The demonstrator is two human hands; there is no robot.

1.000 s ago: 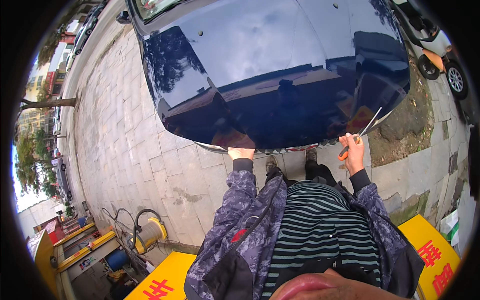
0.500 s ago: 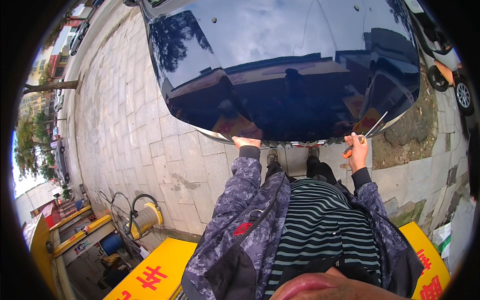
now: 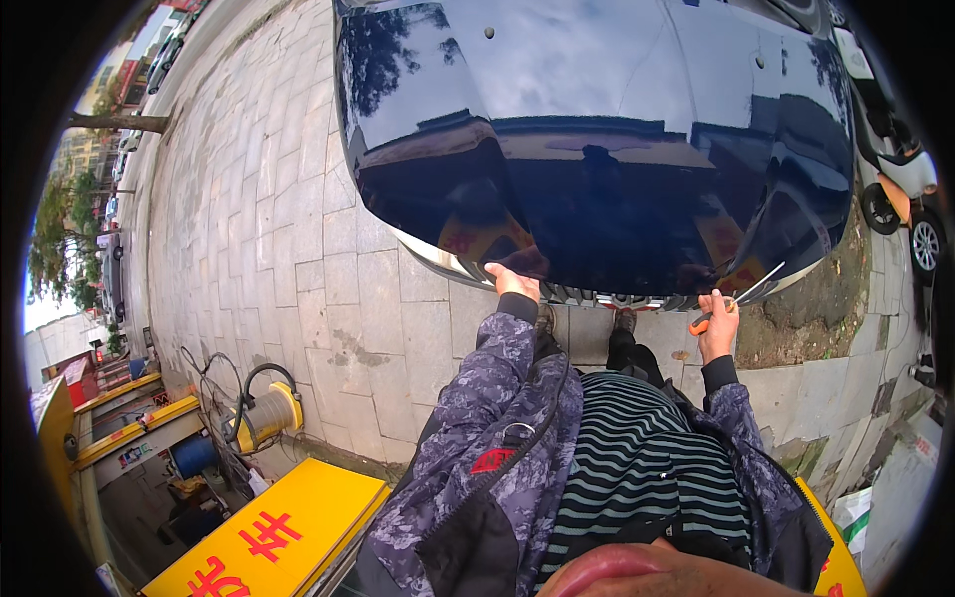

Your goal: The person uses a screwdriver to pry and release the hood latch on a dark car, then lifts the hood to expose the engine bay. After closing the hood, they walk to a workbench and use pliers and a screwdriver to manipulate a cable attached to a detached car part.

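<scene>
A dark blue car hood [image 3: 597,224] lies in front of me, glossy with reflections of sky and buildings. My left hand [image 3: 514,282] grips its front edge left of the middle, thumb at the rim and fingers hidden underneath. Beside the edge further right, my right hand [image 3: 718,328] is closed round a screwdriver [image 3: 702,324] with an orange and black handle. Its long metal shaft slants up and right past the hood's edge. Part of the white front bumper [image 3: 430,255] shows below the hood.
Grey paving [image 3: 288,249] spreads to the left, with a patch of bare soil [image 3: 811,323] at right. Behind me stand a yellow sign board [image 3: 269,532] with red characters and a hose reel [image 3: 267,416]. A white-and-orange scooter [image 3: 890,199] is parked at the right.
The view has turned slightly, so the hood sits further right in it. More bumper and grille show beside my left hand. Both hands keep their holds.
</scene>
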